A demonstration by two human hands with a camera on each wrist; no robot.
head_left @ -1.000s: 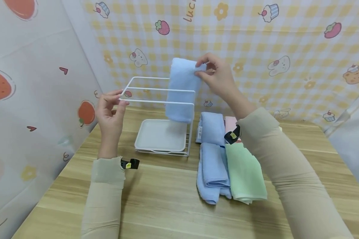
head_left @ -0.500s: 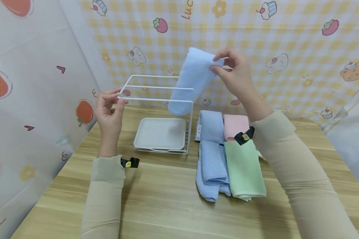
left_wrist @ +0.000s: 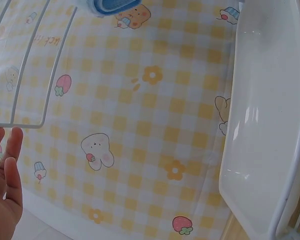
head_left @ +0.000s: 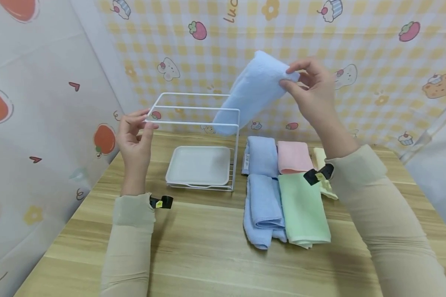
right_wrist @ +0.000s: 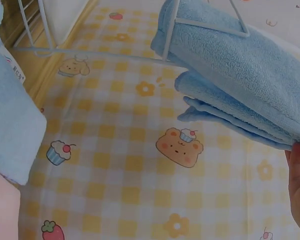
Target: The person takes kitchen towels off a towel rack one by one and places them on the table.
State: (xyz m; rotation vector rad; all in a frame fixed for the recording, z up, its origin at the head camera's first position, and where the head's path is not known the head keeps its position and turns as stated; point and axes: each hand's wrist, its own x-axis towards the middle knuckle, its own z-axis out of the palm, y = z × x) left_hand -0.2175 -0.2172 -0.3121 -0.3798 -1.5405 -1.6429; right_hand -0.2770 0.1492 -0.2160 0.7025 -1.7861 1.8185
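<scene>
My left hand (head_left: 135, 134) pinches the left end of the top bars of a white wire rack (head_left: 193, 123), fingertips and thumb at the corner. In the left wrist view, fingertips of that hand (left_wrist: 7, 185) meet the rack's end bar. My right hand (head_left: 312, 88) pinches one corner of a folded light blue towel (head_left: 260, 82) between thumb and fingers. The towel slants down to the left, its lower end behind the rack's top bars. In the right wrist view the towel's stacked folds (right_wrist: 230, 75) show beside a rack bar.
A white tray (head_left: 198, 165) sits in the rack's base. Right of it lie folded towels: two blue ones (head_left: 262, 156), a pink one (head_left: 293, 156), a green one (head_left: 304, 210) and a yellow one (head_left: 321, 161). A checked cloth backdrop (head_left: 379, 53) stands close behind.
My right hand has moved right and slightly up, drawing the blue towel from upright inside the rack to a slant partly past its right side. The left hand stays at the rack.
</scene>
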